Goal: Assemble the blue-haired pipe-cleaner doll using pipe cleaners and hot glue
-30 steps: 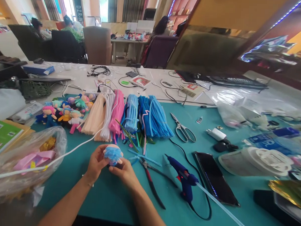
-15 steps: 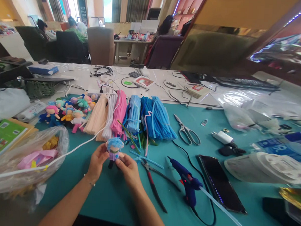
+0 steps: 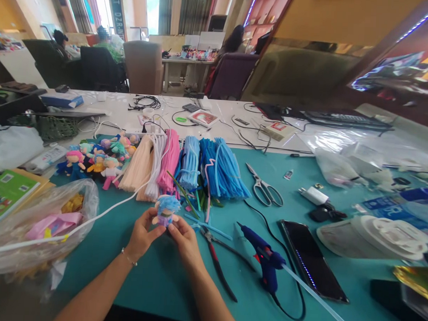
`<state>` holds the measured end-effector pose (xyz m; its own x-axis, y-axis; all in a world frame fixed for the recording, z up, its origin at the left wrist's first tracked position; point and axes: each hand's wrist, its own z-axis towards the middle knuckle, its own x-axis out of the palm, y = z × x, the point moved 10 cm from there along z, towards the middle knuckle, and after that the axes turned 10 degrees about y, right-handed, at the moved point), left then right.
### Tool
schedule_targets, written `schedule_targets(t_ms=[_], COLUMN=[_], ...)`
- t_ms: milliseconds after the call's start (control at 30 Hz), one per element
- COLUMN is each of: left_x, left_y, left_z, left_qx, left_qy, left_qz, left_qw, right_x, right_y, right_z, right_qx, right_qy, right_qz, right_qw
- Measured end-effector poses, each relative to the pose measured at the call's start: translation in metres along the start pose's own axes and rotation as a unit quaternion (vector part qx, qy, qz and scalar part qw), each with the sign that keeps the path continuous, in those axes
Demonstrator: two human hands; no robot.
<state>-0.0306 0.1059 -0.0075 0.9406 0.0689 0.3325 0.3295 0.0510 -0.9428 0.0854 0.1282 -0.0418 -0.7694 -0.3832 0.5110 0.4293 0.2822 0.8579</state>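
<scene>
Between my two hands I hold a small doll (image 3: 167,209) with fluffy blue hair and a lilac body, upright above the green mat. My left hand (image 3: 146,234) grips its left side and lower body, a beaded bracelet at the wrist. My right hand (image 3: 183,235) pinches its lower right side; the doll's legs are hidden by the fingers. Just right of my right hand lie pliers (image 3: 215,259) with red and black handles, beside light-blue pipe cleaner pieces (image 3: 215,231). Beyond the doll are bundles of pink pipe cleaners (image 3: 170,161) and blue pipe cleaners (image 3: 222,172).
A blue glue gun (image 3: 263,256), a phone (image 3: 312,260) and scissors (image 3: 264,185) lie to the right. Several finished dolls (image 3: 98,161) are heaped at left, behind a clear plastic bag (image 3: 89,198). A white cable (image 3: 117,205) crosses the mat (image 3: 108,255).
The doll has tilted and shifted slightly right. My left thumb has moved across its lower body, and the dark legs that showed before are now covered.
</scene>
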Motion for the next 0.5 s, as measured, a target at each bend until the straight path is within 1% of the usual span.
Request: schedule_targets(t_ms=[233,367,500], left_x=[0.0041,0.0033,0.0008], left_y=[-0.0026,-0.0045,-0.0004], left_z=[0.0013,0.0014,0.0002], left_qx=[0.003,0.004,-0.024], left_qy=[0.022,0.015,-0.008], left_qz=[0.038,0.035,0.006], left_qw=[0.999,0.999,1.000], right_x=[0.0005,0.0003,-0.0015], right_y=[0.0017,0.0039,0.0071], right_z=[-0.0017,-0.0032,-0.0046], right_qx=[-0.002,-0.001,-0.005], right_qy=[-0.002,-0.009,-0.025], right_qz=[-0.005,-0.016,-0.036], right_qw=[1.000,1.000,0.999])
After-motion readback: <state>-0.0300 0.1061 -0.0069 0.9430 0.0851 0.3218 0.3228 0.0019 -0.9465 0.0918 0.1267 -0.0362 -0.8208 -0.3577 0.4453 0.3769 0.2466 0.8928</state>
